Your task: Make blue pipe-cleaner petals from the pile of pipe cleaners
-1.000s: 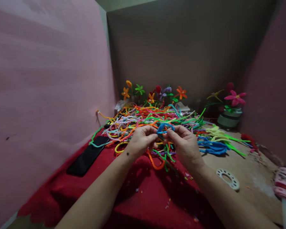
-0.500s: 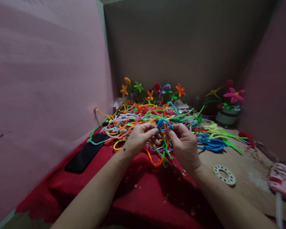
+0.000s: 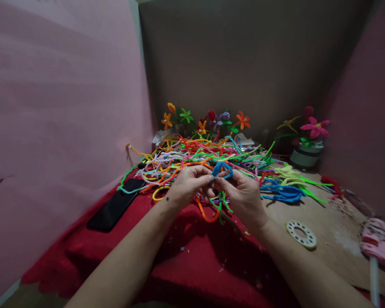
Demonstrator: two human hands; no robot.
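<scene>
A blue pipe cleaner [image 3: 228, 165] is bent into loops and held up between my two hands. My left hand [image 3: 192, 184] pinches its base between thumb and fingers. From the other side, my right hand [image 3: 242, 192] grips it too, its fingertips almost meeting those of the left. One loop stands out over the right fingers; the part inside the fingers is hidden. Just behind and below the hands spreads a heap of many-coloured pipe cleaners [image 3: 167, 164]. An orange one [image 3: 208, 219] curves out under the left hand.
A black phone [image 3: 115, 205] lies at left on the red cloth [image 3: 186, 265]. At right are blue pipe cleaner pieces [image 3: 284, 191], a white spool ring [image 3: 300, 234] and a pink glue gun [image 3: 380, 244]. Pipe-cleaner flowers [image 3: 243, 119] and a pot [image 3: 306, 155] stand behind.
My right hand has moved left, up against my left fingertips. The free blue end has been bent round into a rounded loop. My left hand has hardly moved.
</scene>
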